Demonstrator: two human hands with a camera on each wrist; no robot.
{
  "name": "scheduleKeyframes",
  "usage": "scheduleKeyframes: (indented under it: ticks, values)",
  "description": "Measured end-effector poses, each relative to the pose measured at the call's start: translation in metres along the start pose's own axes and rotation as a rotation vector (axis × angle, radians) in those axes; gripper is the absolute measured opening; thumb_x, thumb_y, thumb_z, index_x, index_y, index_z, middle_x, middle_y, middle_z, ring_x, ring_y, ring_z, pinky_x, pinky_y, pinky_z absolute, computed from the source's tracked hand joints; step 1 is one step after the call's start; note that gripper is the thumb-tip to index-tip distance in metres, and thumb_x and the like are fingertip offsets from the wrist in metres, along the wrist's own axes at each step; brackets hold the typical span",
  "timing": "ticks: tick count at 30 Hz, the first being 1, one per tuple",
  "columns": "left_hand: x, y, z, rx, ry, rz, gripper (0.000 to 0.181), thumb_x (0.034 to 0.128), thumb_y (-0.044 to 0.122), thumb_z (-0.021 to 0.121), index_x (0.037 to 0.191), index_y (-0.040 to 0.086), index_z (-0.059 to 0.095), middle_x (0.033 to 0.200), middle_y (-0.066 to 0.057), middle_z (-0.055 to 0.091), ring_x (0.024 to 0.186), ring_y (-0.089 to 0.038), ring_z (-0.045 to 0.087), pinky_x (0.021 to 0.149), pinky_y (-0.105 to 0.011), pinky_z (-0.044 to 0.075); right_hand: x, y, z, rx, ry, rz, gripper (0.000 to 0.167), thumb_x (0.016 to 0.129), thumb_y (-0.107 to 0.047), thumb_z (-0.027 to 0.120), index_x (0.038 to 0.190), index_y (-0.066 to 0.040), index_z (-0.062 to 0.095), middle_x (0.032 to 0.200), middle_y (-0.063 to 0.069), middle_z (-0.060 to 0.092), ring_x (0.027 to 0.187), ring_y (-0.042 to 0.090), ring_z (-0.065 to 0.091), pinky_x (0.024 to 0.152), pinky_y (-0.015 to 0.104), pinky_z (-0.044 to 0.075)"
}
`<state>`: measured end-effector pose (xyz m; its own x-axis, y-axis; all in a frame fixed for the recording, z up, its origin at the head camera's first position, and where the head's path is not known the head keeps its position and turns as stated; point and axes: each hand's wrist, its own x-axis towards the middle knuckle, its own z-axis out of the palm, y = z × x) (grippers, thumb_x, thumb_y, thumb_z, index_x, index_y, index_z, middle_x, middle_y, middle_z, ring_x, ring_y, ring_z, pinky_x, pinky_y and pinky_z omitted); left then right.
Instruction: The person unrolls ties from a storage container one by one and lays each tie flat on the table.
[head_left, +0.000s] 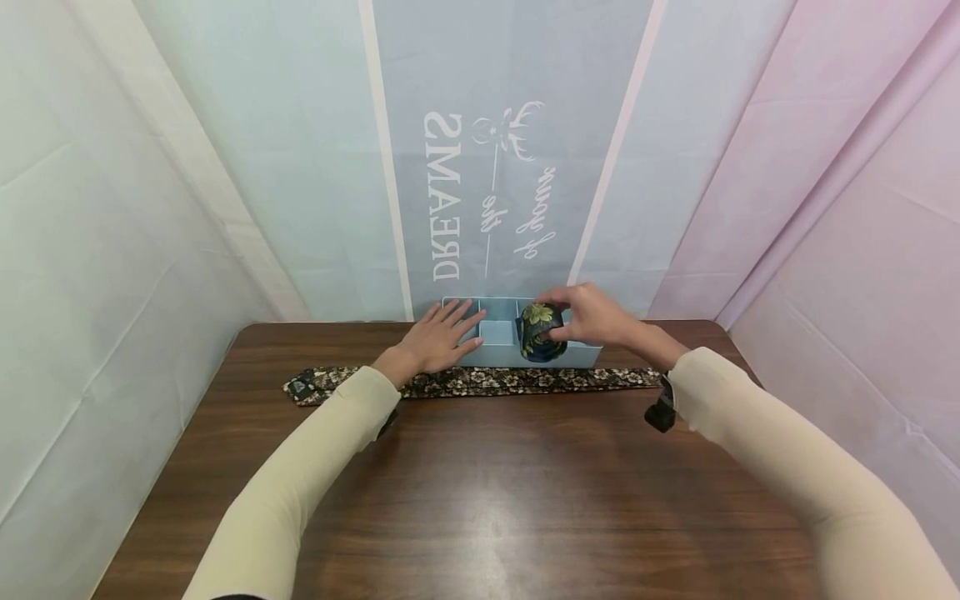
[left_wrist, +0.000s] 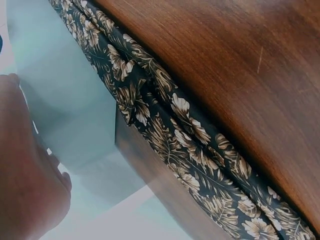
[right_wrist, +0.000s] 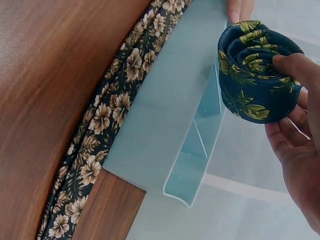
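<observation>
A rolled dark blue necktie with yellow-green leaves (right_wrist: pixel 257 95) is gripped between the thumb and fingers of my right hand (head_left: pixel 596 317). It is over the right part of a light blue divided box (head_left: pixel 498 357), and its coiled layers show in the right wrist view. My left hand (head_left: pixel 441 340) lies with fingers spread over the box's left end, touching its rim. In front of the box, a second necktie, black with brown and white flowers (head_left: pixel 517 382), stretches lengthwise on the table. My left forearm hides part of it in the head view.
The brown wooden table (head_left: pixel 480 492) extends toward me from the box. Behind the box hangs a pale blue and grey cloth with printed lettering (head_left: pixel 444 196). Whitish cloth walls (head_left: pixel 97 275) close in both sides.
</observation>
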<state>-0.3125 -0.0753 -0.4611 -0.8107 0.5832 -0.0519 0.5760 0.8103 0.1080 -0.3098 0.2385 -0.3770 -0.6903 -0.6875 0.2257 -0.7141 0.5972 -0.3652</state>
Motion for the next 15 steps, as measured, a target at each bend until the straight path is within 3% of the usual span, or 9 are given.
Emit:
scheduleKeyframes:
  ticks: [5,12,15]
  values:
    - [-0.004,-0.002,0.000,-0.005,0.019,0.017,0.070,0.1129,0.059,0.026,0.172,0.024,0.015,0.179,-0.010,0.009,0.165,-0.032,0.007,0.133,-0.053,0.005,-0.004,-0.006,0.003,-0.031,0.010,-0.046,0.056,0.080,-0.013,0.090,0.131,0.001,0.073,0.100,0.009,0.078,0.064,0.013,0.053,0.058,0.027,0.044]
    - [-0.013,-0.003,-0.001,-0.004,0.057,0.051,0.071,0.1130,0.058,0.030,0.172,0.022,0.016,0.178,-0.012,0.010,0.164,-0.033,0.009,0.133,-0.055,0.009,-0.013,-0.013,0.009,0.009,-0.027,-0.023,0.054,0.082,-0.010,0.085,0.134,-0.002,0.072,0.103,0.006,0.077,0.060,0.008,0.042,0.061,0.031,0.044]
    - [-0.019,-0.004,-0.001,-0.005,0.067,0.058,0.072,0.1128,0.058,0.031,0.172,0.022,0.014,0.178,-0.012,0.010,0.165,-0.032,0.009,0.133,-0.055,0.009,-0.017,-0.016,0.012,0.022,-0.037,-0.020,0.054,0.083,-0.010,0.085,0.134,-0.002,0.072,0.111,0.007,0.077,0.068,0.010,0.050,0.066,0.031,0.045]
